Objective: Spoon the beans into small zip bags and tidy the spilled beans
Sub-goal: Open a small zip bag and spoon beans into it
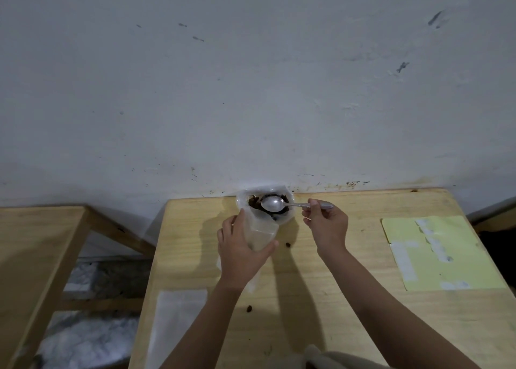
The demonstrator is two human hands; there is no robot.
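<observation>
- Right hand [325, 223] fingers pinch spoon [282, 204] handle; bowl sits over the beans [254, 201] in the big open bag [264, 194], handle running right.
- Left hand [240, 253] curls round a small zip bag [259, 233], just beside the spoon bowl, nearer the person.
- Spilled beans [287, 244] lie on the table [335, 299].

No legible text anywhere.

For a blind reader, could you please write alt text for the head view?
The right hand holds a spoon over a bag of beans while the left hand holds a small zip bag; stray beans lie on the wooden table.
</observation>
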